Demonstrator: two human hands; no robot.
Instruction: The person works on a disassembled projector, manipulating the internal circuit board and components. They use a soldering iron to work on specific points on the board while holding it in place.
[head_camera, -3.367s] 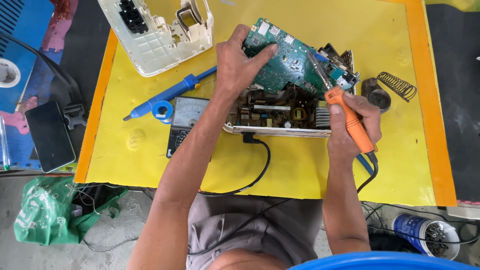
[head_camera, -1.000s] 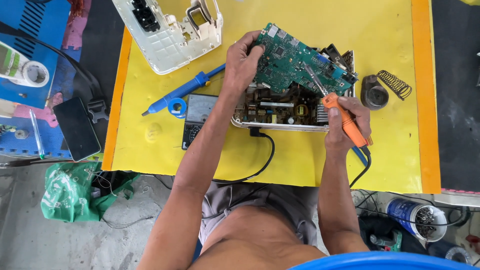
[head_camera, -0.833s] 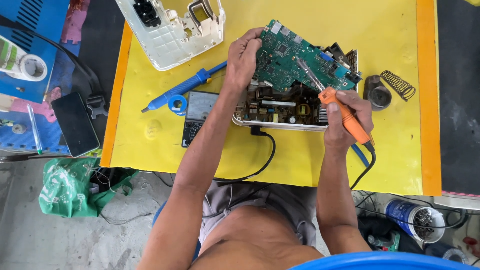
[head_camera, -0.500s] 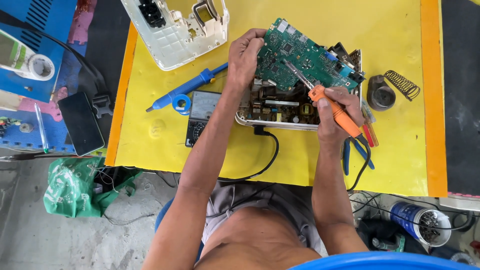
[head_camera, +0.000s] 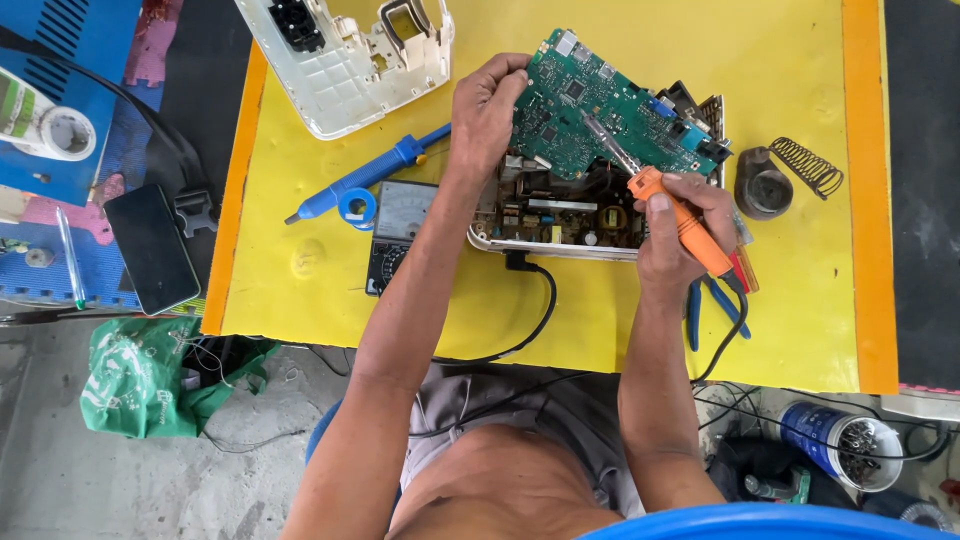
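Observation:
My left hand (head_camera: 487, 103) grips the left edge of a green circuit board (head_camera: 610, 105), tilting it up over an opened device chassis (head_camera: 565, 215) full of brown components. An orange-handled soldering iron (head_camera: 672, 205) sits in my right hand (head_camera: 685, 235), its metal tip touching the middle of the green board. A black power cable (head_camera: 535, 315) leaves the front of the chassis toward me.
On the yellow mat (head_camera: 300, 270) lie a white plastic housing (head_camera: 345, 50), a blue desoldering pump (head_camera: 365, 178), a solder reel, an analog multimeter (head_camera: 395, 230), blue pliers (head_camera: 715, 305) and an iron stand with coil (head_camera: 775, 178). A phone (head_camera: 152, 248) and tape rolls (head_camera: 60, 130) lie left.
The iron's tip has moved leftward onto the middle of the green board. My left hand keeps holding the board tilted up. The view shifted slightly.

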